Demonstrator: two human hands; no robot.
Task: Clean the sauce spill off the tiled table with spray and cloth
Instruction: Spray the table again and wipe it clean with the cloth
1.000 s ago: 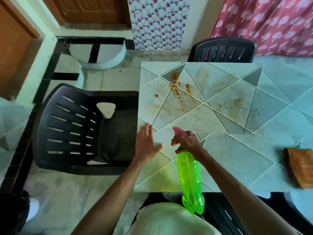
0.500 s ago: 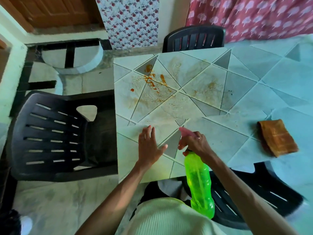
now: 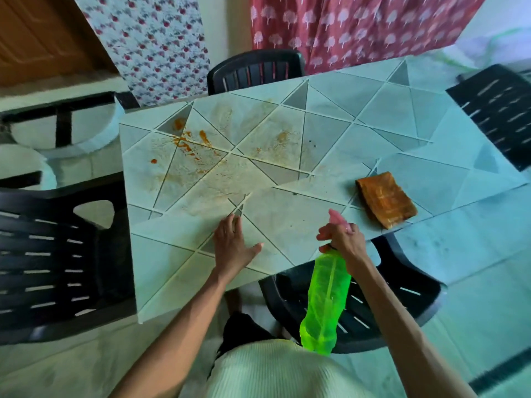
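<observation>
Holding pose for 1 s: right hand [image 3: 342, 239] clenched spray bottle [image 3: 326, 300], left hand [image 3: 232, 245] lay flat on table [image 3: 373, 110]; cloth [image 3: 386, 199] came fully into frame, centre-right; sauce spill [image 3: 189, 145] stayed unwiped.

Pale ribbed knit top [image 3: 275, 369] fills the bottom of the view, a dark garment [image 3: 244, 331] just past its hem, arms bare from left hand [image 3: 234, 248] and right hand [image 3: 342, 239] back.

I have just one view, the wide head camera, looking steeply down from above the near edge of the tiled table [image 3: 373, 116], close in.
</observation>
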